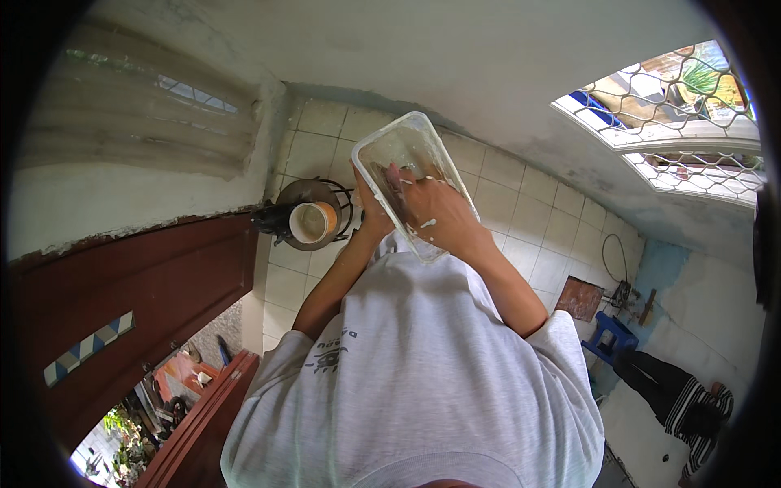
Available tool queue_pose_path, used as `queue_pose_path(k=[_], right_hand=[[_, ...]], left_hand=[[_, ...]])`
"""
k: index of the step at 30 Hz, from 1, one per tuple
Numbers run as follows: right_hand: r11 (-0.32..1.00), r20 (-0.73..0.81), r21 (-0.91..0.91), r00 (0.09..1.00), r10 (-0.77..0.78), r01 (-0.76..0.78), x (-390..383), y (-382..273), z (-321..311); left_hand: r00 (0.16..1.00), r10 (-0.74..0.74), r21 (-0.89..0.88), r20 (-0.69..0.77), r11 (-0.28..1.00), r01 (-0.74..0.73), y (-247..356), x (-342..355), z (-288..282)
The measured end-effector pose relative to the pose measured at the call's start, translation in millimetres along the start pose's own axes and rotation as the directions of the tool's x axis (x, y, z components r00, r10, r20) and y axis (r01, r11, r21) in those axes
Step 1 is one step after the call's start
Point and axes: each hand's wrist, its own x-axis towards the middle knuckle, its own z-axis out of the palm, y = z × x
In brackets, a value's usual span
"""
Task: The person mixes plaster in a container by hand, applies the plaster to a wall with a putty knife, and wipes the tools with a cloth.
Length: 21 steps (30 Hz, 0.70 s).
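Note:
A clear rectangular plastic container (407,145) is held up in front of the tiled wall, tilted, with its open side toward me and whitish smears inside. My left hand (368,213) grips its lower left edge from behind. My right hand (437,213) lies over the lower right rim with its fingers reaching inside against the bottom. There are flecks of white foam on its back. I cannot tell whether anything is under those fingers. Both bare forearms rise from my grey shirt (415,366).
A dark metal rack (281,220) on the wall holds an orange and white cup (313,221), just left of my left hand. A brown wooden door (130,309) stands at left. At right are a mesh window (675,106), a blue stool (610,333) and a dark striped cloth (683,403).

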Motion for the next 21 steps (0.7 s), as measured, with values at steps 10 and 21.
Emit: queue_pose_path(k=[10,21], right_hand=[[0.990,0.072,-0.137,0.997,-0.017,0.027,58.9,-59.5,41.2],[0.999,0.069,-0.043,0.998,-0.010,0.013,98.6,-84.7,63.2]], left_hand=[[0.964,-0.173,-0.142,-0.202,0.979,0.146,77.8,-16.3,-18.5],[0.989,0.004,-0.340,0.150,0.939,0.048,103.5,-4.7,-70.3]])
